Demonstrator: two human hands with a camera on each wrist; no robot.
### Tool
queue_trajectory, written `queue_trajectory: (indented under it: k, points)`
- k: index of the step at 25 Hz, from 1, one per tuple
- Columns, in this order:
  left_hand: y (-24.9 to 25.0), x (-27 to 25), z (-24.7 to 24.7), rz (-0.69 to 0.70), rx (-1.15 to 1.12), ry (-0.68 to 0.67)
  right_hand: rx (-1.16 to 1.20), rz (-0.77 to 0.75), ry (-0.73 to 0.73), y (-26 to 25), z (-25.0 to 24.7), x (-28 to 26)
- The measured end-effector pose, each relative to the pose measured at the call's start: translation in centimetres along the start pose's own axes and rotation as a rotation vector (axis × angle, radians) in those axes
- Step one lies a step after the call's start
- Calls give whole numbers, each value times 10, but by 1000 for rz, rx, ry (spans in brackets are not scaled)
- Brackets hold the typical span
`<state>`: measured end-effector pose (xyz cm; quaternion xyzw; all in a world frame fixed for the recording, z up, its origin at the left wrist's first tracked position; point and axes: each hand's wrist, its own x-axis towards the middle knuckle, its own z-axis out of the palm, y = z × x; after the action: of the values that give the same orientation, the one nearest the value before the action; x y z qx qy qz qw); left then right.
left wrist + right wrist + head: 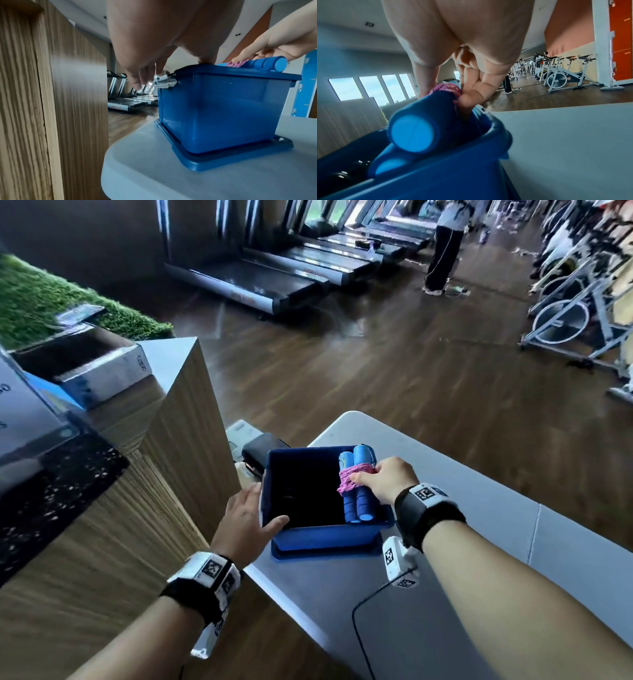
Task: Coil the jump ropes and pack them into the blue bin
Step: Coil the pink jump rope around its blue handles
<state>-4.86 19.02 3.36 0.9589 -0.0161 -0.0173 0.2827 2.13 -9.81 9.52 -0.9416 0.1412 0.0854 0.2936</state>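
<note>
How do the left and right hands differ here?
The left hand lies with straight fingers on the left rim of the blue bin, holding nothing; the right hand curls around the coiled jump rope. The left hand is at the bin's left side, the right hand at its right. Both are at the bin.

Wooden counter (185, 440) crowds blue bin (325, 534) — room inside, left half.

On the left end of the flat grey table (479, 508): the open blue plastic bin (325, 537), set on a flat blue lid (308, 554). In the bin by its right wall, poking above the rim: the blue-handled jump rope wound in pink cord (358, 491), right hand (387, 479) on it, left hand (245, 522) on the bin's near left corner. Left of the table, the tall wooden counter (178, 440); far behind, grey treadmills (267, 282).
</note>
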Motion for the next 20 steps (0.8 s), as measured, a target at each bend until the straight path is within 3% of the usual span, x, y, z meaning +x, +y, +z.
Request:
queue_trajectory:
  k: [5,9,15,20]
  points:
    - [-6,1,8,34,-58,12,-249,-19,-182,-21,31,24]
    - [-10,3,9,38,-67,19,-327,-31,-210,-30,36,30]
    - [-9,4,8,39,-78,24,-344,-113,-91,-26,17,15]
    - [-9,3,2,-25,-88,86,-120,-132,160,20,-5,-15]
